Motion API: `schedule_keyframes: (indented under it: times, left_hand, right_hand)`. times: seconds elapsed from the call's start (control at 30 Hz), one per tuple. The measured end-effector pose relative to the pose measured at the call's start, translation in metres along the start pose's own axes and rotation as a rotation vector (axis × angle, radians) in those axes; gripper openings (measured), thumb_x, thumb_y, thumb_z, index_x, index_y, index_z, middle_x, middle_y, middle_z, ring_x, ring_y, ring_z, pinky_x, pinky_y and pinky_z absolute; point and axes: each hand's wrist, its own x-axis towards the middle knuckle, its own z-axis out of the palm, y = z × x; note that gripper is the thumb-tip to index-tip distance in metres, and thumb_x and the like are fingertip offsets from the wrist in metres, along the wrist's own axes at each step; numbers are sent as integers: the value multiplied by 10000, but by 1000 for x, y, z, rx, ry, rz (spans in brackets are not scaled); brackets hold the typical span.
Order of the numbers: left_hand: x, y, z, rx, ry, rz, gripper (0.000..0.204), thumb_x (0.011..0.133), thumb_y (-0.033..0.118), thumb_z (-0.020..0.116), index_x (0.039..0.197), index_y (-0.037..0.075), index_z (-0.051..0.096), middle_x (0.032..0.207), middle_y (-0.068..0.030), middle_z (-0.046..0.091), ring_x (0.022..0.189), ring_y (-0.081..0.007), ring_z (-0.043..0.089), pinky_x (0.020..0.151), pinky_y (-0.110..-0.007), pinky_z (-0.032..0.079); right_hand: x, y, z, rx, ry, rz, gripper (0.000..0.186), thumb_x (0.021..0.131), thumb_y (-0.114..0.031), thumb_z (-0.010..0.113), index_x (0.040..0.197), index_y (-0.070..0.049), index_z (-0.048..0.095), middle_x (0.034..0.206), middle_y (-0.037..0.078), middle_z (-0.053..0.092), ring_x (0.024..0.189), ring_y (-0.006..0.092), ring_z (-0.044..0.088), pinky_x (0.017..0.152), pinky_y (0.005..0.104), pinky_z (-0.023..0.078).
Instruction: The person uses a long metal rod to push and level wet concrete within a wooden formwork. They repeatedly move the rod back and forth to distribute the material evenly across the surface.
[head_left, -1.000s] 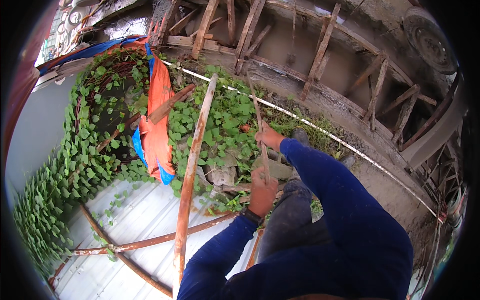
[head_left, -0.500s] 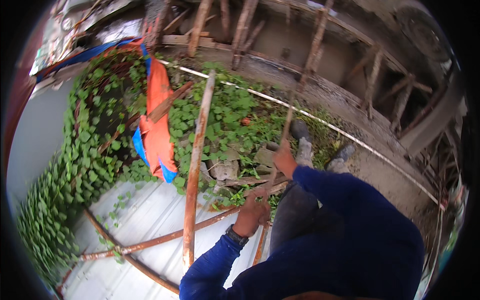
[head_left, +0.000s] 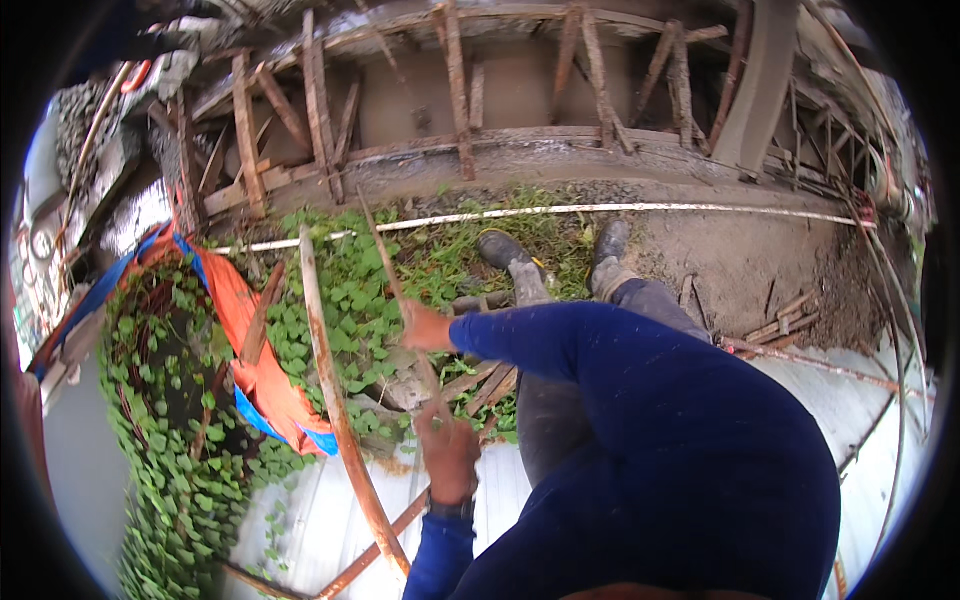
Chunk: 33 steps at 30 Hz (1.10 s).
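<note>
A long, thin wooden pole (head_left: 383, 245) slants away from me over the green plants, its far tip near the white pipe. My right hand (head_left: 428, 328) is closed around its middle, the blue-sleeved arm reaching across my body. Lower down, my left hand (head_left: 452, 460), with a dark watch at the wrist, is closed around the near part of the same pole. Whether a tool head is fixed to the pole, I cannot tell. Left of both hands, a rusty bar (head_left: 335, 390) runs from the plants down over the pale metal sheet (head_left: 300, 540).
My boots (head_left: 510, 250) stand on weedy soil beside the white pipe (head_left: 560, 208). Beyond it, timber bracing (head_left: 457, 90) borders a muddy trench. An orange and blue tarp (head_left: 260, 350) lies among leafy vines (head_left: 170, 440) at left. Scrap wood (head_left: 785, 320) lies on bare soil at right.
My view has turned to the right, bringing in more of the trench and both boots. Both hands stay on the pole, which now leans more to the left.
</note>
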Motion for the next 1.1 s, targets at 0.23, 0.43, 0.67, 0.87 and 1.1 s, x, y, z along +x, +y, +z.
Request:
schedule_keyframes:
  times: [0.23, 0.43, 0.67, 0.87, 1.1]
  left_hand:
    - [-127, 15, -28, -207, -167, -142, 559, 961, 65, 697, 1416, 139, 379, 798, -7, 509, 508, -60, 406, 435, -204, 312]
    - [-191, 5, -18, -65, -293, -257, 770, 880, 125, 850, 1460, 177, 345, 833, -46, 579, 544, -100, 484, 462, -222, 360]
    - [-237, 9, 43, 58, -357, -234, 681, 903, -24, 715, 1443, 141, 334, 781, -44, 550, 536, -86, 453, 458, -223, 330]
    - [-179, 0, 158, 326, -408, -329, 534, 980, -28, 553, 1429, 148, 325, 803, -21, 519, 551, -83, 433, 475, -237, 333]
    - [-90, -44, 337, 596, -694, -349, 498, 988, 23, 582, 1404, 138, 333, 819, -15, 515, 592, -95, 454, 517, -277, 360]
  right_hand:
    - [-96, -16, -2, 506, -27, 351, 477, 826, -102, 741, 1216, 28, 498, 877, 129, 623, 694, 216, 634, 555, 386, 503]
    - [-195, -4, -23, 727, 51, 382, 281, 880, -108, 738, 1051, -26, 532, 841, 99, 612, 616, 201, 585, 531, 377, 484]
    - [-270, 15, -66, 682, 46, 346, 191, 900, -145, 712, 942, -24, 570, 748, 105, 618, 583, 229, 613, 501, 396, 482]
    - [-266, 77, -185, 727, 297, 330, 145, 869, -144, 720, 827, -16, 667, 712, 134, 639, 566, 245, 620, 489, 416, 475]
    - [-249, 254, -381, -523, 598, -90, 204, 892, -133, 635, 873, 62, 691, 712, 166, 630, 581, 286, 625, 480, 481, 444]
